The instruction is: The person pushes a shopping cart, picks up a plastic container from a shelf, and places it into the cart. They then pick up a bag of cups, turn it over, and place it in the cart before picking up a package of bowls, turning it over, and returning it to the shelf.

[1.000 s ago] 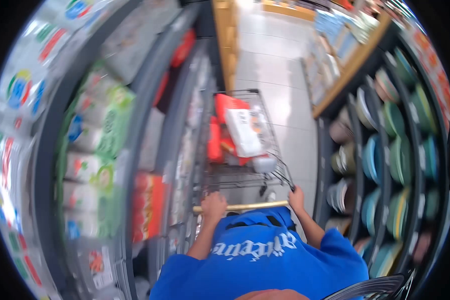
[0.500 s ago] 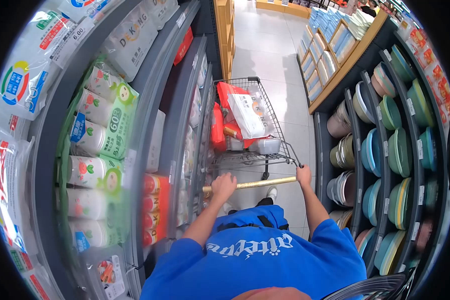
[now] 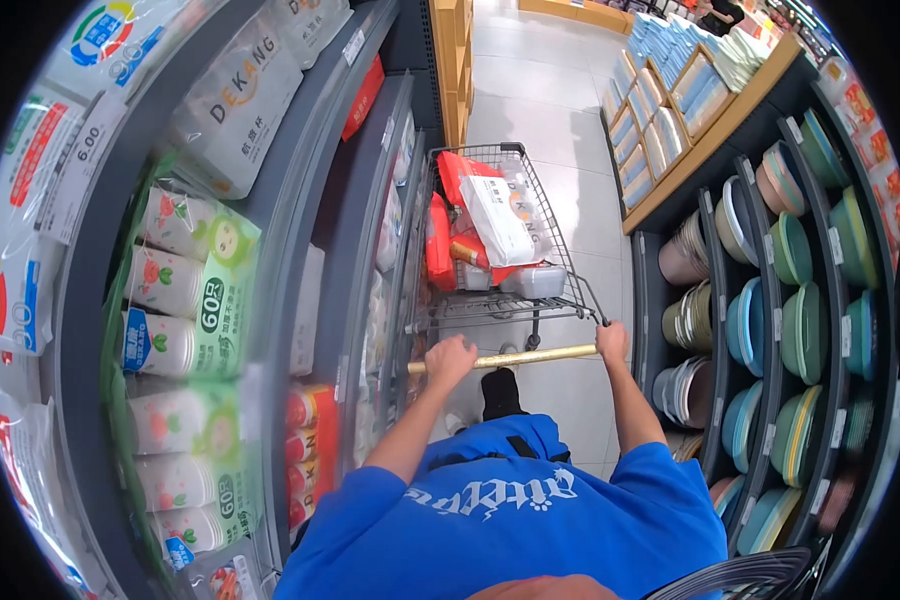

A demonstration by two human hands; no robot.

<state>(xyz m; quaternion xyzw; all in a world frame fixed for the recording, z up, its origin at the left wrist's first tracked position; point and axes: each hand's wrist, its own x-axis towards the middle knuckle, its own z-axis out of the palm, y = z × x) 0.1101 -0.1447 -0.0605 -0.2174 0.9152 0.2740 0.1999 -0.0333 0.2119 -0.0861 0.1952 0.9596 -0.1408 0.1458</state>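
My left hand (image 3: 452, 361) is wrapped around the left part of the golden handle bar (image 3: 525, 357) of a shopping cart (image 3: 568, 245). At the bar's right end, my right hand (image 3: 612, 341) grips it by the corner of the metal frame. Inside the wire basket, a white DEKANG package (image 3: 500, 222) lies tilted over red packages (image 3: 438, 240). A clear plastic container pack (image 3: 535, 282) rests toward the near side of the basket.
Close on my left, shelves hold bagged paper cups (image 3: 175, 285) and white DEKANG packs (image 3: 240, 100). Stacked plastic basins (image 3: 802, 330) fill the right shelves. Farther ahead on the right, a wooden display (image 3: 710, 130) carries folded towels. Tiled floor (image 3: 530, 90) runs between them.
The cart and I have moved forward along the aisle; shelf goods on both sides have slid back toward me. A dark-trousered leg now shows below the handle. Both hands keep their hold.
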